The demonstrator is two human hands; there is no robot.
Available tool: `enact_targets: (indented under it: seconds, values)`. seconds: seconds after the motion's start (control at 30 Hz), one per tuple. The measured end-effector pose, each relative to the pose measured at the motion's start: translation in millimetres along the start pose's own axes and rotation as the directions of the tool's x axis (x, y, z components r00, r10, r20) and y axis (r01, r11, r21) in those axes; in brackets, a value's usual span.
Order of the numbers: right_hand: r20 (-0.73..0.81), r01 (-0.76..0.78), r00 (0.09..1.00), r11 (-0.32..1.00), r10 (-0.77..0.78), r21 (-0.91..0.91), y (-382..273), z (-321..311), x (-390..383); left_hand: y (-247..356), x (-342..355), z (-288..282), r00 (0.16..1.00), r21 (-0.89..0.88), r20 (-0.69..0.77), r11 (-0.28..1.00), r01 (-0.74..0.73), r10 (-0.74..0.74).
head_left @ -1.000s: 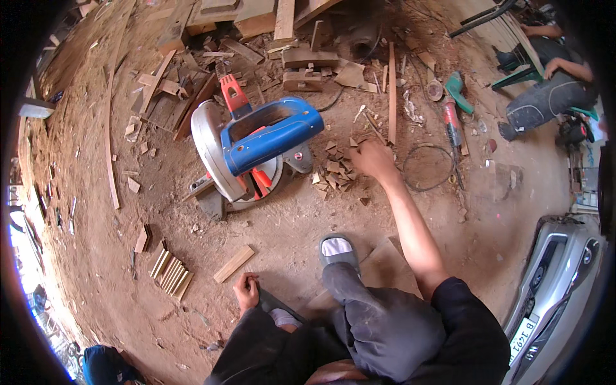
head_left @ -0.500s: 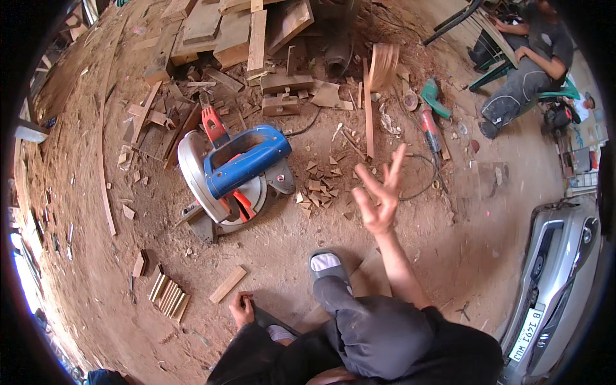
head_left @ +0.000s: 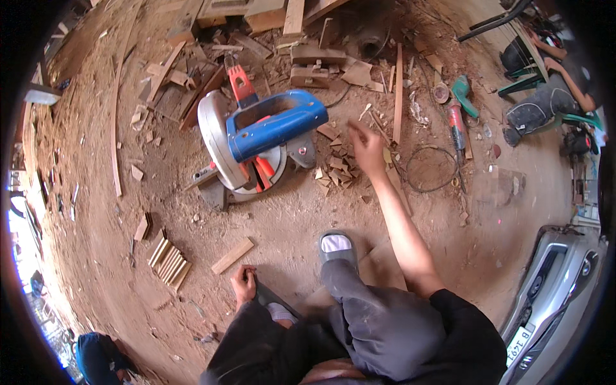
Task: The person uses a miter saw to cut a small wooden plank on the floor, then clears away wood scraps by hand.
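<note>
My right hand [head_left: 367,149] reaches over the ground with its fingers partly spread, slightly smeared, and nothing visible in them. It is just right of a heap of small cut wood pieces [head_left: 339,172]. A strip of wood [head_left: 399,187] lies partly behind its wrist. Low beside my left leg, my left hand [head_left: 244,283] has curled fingers; whatever they hold, if anything, is hidden. A short flat wood piece [head_left: 233,255] lies just above that hand. Ahead stands a blue-handled miter saw [head_left: 276,125] with a silver blade guard.
Several stacked wood strips [head_left: 170,263] lie at left. An orange-grey power tool [head_left: 456,125] and a green one [head_left: 464,96] lie at right, near a coiled cable [head_left: 433,189]. A seated person [head_left: 545,106] is at upper right, a silver car bumper [head_left: 552,282] at lower right.
My view has shifted, so the saw appears farther right and higher. My right hand has gone from widely spread to less spread, beside the heap. A blurred wood block ahead no longer shows.
</note>
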State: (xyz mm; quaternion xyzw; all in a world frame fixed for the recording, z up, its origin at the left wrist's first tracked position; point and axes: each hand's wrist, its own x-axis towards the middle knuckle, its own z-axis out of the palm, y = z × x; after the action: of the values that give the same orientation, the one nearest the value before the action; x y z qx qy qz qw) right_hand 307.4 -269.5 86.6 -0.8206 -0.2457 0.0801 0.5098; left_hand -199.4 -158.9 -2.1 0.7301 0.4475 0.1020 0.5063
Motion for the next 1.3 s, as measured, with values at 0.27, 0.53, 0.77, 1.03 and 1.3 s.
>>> enact_targets:
  seconds: [0.27, 0.53, 0.77, 1.03, 1.3]
  values:
    - [0.181, 0.163, 0.979, 0.882, -0.09, -0.443, 80.7, 46.2, 14.3, 11.2, -1.8, 2.7, 1.0, 0.033, 0.011, 0.999, -0.029, 0.028]
    - [0.246, 0.245, 0.96, 0.834, -0.136, -0.495, 96.6, 69.6, 35.2, -1.1, -4.6, 1.2, 1.0, -0.042, -0.003, 0.999, 0.002, -0.002]
    - [0.206, 0.159, 0.973, 0.946, -0.102, -0.283, 107.6, 46.1, 37.3, -2.7, -4.5, 0.9, 1.0, -0.023, 0.013, 1.0, 0.013, -0.012]
    - [0.203, -0.017, 0.969, 0.863, 0.138, -0.505, -12.6, -41.3, 86.7, -11.9, -4.2, -1.9, 1.0, -0.043, -0.004, 0.999, 0.014, -0.014]
    - [-0.088, 0.487, 0.807, 0.743, -0.583, -0.459, -60.7, -91.4, -35.8, -15.4, -0.4, 8.0, 0.996, -0.046, -0.034, 0.996, -0.078, 0.077]
